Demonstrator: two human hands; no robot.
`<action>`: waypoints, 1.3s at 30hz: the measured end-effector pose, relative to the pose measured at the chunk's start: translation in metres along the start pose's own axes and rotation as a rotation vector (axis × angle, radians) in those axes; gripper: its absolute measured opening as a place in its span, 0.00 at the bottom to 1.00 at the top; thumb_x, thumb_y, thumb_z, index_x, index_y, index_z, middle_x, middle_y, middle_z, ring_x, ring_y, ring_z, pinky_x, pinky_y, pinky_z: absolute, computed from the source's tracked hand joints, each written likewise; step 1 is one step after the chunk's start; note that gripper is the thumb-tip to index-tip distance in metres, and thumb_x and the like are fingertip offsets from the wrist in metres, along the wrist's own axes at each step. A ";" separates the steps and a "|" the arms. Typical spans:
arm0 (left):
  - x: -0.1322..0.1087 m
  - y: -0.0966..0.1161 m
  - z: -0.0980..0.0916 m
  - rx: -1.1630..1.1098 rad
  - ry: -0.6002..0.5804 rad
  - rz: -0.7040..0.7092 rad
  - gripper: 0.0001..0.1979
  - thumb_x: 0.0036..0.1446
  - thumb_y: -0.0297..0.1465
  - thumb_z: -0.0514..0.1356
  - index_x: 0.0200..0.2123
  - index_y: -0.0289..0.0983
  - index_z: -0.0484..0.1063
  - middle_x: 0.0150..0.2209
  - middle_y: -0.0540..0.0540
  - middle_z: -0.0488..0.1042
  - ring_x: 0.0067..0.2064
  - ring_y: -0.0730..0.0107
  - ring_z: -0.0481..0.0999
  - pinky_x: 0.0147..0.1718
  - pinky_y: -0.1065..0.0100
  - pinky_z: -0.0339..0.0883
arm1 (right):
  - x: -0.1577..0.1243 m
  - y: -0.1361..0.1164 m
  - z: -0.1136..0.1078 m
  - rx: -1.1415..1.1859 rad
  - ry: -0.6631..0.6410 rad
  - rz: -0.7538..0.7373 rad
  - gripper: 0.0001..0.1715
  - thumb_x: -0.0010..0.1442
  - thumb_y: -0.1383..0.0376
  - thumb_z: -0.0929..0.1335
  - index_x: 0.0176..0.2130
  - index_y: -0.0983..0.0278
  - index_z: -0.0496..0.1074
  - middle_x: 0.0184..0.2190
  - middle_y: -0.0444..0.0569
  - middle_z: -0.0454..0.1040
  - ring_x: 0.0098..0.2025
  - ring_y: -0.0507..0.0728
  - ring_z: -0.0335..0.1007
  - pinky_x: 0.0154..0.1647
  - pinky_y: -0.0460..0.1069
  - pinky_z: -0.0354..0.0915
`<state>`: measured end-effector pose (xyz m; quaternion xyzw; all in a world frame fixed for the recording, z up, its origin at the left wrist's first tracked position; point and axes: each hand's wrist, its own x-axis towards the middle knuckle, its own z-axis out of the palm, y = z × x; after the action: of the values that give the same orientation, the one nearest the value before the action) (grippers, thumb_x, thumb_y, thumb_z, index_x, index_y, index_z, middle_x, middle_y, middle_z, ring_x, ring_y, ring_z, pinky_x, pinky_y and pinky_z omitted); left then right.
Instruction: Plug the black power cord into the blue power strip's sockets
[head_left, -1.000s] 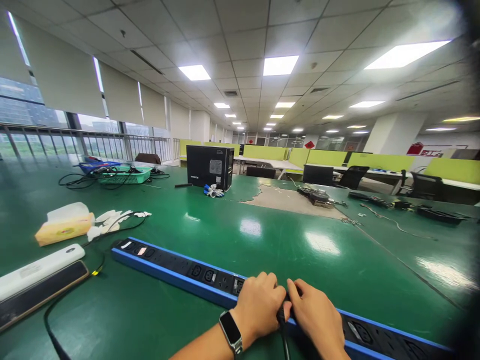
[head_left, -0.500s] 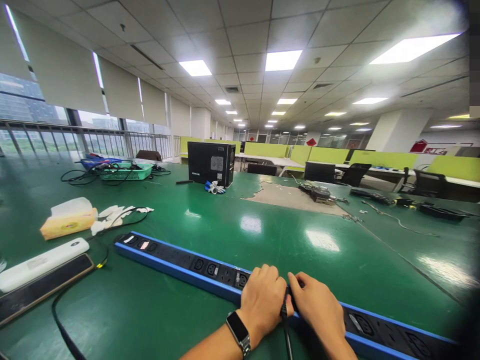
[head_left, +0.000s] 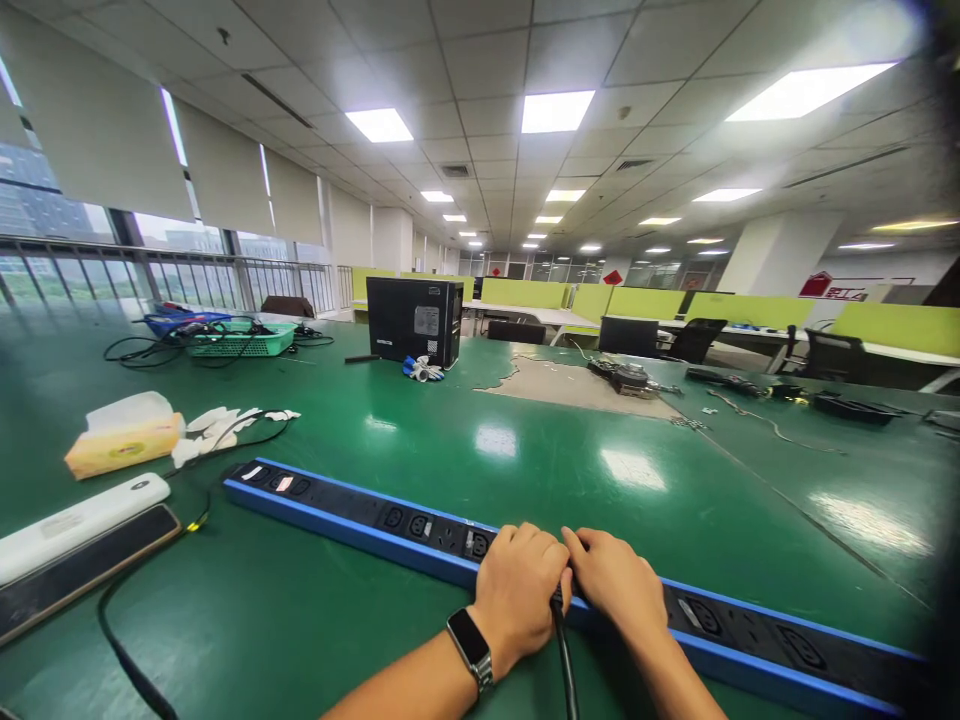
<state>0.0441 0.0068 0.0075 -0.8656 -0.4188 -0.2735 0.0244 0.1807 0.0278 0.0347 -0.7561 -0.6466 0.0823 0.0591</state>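
A long black power strip [head_left: 337, 508] with blue edges lies slantwise on the green table, sockets facing up. My left hand [head_left: 521, 585], with a watch on its wrist, is closed around the plug end of a black power cord [head_left: 564, 650] over the middle of the strip. The plug itself is mostly hidden by the fingers, so I cannot tell how deep it sits in a socket. Close beside it, my right hand [head_left: 619, 580] lies curled over the strip, gripping it, with its fingertips largely hidden.
On the left are a tissue pack [head_left: 124, 440], white gloves [head_left: 217, 430], a white bar-shaped device [head_left: 82, 525] and a dark phone-like slab [head_left: 90, 570]. A green basket with cables [head_left: 247, 342] and a black computer case [head_left: 401, 320] stand farther back. Metal parts [head_left: 626, 378] lie at the back right.
The view has shifted slightly. My hands have drawn closer over the plug, and the dark gap between them is now mostly covered. The strip and cord stay in place.
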 end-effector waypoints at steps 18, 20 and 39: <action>-0.001 0.013 0.002 -0.140 0.116 -0.187 0.08 0.56 0.26 0.53 0.34 0.39 0.72 0.33 0.49 0.77 0.36 0.66 0.76 0.43 0.63 0.68 | -0.003 0.002 0.001 0.050 0.038 0.002 0.29 0.63 0.50 0.54 0.26 0.59 0.73 0.33 0.52 0.79 0.37 0.61 0.75 0.33 0.51 0.61; 0.000 0.015 0.000 -0.134 0.086 -0.226 0.09 0.55 0.26 0.53 0.34 0.40 0.72 0.34 0.49 0.77 0.36 0.66 0.76 0.44 0.62 0.68 | -0.004 0.001 0.001 0.057 0.033 0.009 0.29 0.63 0.50 0.54 0.26 0.59 0.72 0.32 0.52 0.79 0.36 0.61 0.75 0.33 0.51 0.61; 0.046 0.027 -0.068 0.036 -0.448 -0.274 0.18 0.54 0.40 0.58 0.39 0.32 0.77 0.40 0.33 0.79 0.43 0.46 0.78 0.39 0.53 0.70 | -0.005 0.000 -0.004 0.066 -0.030 0.053 0.28 0.61 0.49 0.54 0.25 0.57 0.72 0.31 0.51 0.79 0.34 0.60 0.74 0.28 0.48 0.57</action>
<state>0.0560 0.0041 0.0931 -0.8392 -0.5319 -0.0682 -0.0909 0.1812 0.0231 0.0388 -0.7693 -0.6239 0.1166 0.0723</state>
